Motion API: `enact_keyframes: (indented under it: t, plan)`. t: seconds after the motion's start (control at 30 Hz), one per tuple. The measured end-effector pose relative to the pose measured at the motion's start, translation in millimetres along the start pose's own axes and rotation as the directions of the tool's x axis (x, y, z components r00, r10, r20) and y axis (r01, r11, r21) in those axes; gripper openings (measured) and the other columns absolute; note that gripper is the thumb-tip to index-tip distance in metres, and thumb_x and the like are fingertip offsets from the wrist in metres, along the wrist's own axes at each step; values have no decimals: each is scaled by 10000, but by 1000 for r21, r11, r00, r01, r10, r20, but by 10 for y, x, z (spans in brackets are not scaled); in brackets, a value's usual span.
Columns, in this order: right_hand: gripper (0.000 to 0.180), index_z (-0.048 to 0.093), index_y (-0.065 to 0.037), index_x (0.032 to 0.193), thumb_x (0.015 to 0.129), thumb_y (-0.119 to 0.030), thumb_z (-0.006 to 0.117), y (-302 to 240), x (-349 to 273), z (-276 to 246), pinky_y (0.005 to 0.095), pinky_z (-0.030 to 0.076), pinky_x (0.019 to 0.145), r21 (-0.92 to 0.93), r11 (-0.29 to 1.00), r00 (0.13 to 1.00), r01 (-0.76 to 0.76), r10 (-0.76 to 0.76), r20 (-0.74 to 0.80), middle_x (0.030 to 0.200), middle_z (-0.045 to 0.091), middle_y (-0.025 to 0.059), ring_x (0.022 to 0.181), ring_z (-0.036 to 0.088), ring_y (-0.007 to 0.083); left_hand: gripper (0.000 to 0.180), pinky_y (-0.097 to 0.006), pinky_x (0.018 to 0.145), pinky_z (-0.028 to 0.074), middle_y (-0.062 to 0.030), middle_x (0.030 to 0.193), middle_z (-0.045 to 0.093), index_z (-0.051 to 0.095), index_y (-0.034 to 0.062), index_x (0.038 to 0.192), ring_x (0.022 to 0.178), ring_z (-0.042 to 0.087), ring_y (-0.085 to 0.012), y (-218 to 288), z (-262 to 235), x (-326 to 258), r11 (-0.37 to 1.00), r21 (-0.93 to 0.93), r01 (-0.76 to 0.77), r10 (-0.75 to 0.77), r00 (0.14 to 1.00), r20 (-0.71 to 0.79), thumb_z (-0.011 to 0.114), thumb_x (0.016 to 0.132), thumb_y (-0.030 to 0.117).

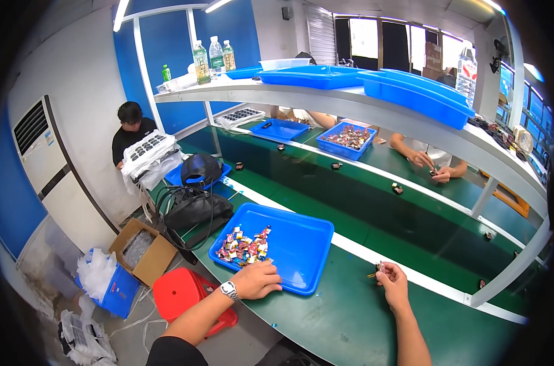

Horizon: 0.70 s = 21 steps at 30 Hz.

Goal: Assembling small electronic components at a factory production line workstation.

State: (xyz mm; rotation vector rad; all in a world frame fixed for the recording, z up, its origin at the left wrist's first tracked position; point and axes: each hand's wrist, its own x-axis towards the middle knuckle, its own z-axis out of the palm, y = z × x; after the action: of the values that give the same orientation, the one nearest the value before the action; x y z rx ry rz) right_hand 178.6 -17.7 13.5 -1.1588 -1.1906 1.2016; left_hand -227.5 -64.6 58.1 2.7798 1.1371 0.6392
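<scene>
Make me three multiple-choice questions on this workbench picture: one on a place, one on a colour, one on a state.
1. Where does the left hand rest?
A. on the near rim of the blue tray
B. on the red stool
C. on the shelf

2. What colour is the stool?
A. green
B. red
C. white

3. What is the right hand doing?
A. lying flat and empty
B. pinching a small part
C. gripping a bottle

Answers: 1 A, fingers lie over the tray's edge by the small pieces; 2 B, its seat is red; 3 B, fingertips close on it.
</scene>
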Motion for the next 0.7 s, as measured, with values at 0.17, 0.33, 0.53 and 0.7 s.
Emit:
enact_keyframes:
  t: [0.17, 0.33, 0.53, 0.7]
  plan:
    - [349, 606, 33, 1187, 866, -46, 719, -46, -13, 20, 250, 528, 739, -7, 1000, 1000, 0, 0, -4, 1000, 659, 60, 863, 618, 110, 163, -389, 796, 499, -65, 924, 624, 709, 97, 926, 908, 612, -263, -105, -105, -281, 1000, 19, 12, -11, 999, -35, 739, 861, 242]
    - [350, 606, 33, 1189, 869, -49, 722, -24, -19, -1, 248, 525, 746, 10, 1000, 1000, 3, -3, 5, 1014, 665, 60, 866, 617, 108, 181, -378, 786, 469, -47, 957, 631, 717, 122, 964, 939, 602, -245, -13, -278, -455, 996, 78, 37, -36, 999, -14, 751, 845, 254]
    - [352, 603, 36, 1193, 877, -56, 727, 1, -9, 14, 251, 525, 767, 13, 1000, 1000, 10, -10, 21, 1020, 667, 60, 875, 617, 107, 183, -374, 794, 463, -31, 965, 646, 725, 133, 947, 914, 588, -247, -36, -406, -795, 992, 106, 71, -69, 997, -25, 772, 807, 240]
    - [383, 597, 41, 1204, 877, -92, 745, 63, -28, -67, 283, 530, 875, -25, 999, 1000, 20, -20, 2, 1085, 684, 104, 947, 649, 135, 197, -394, 825, 464, -33, 997, 666, 732, 146, 944, 960, 607, -267, 1, -458, -754, 980, 161, 120, -114, 992, -47, 782, 774, 233]
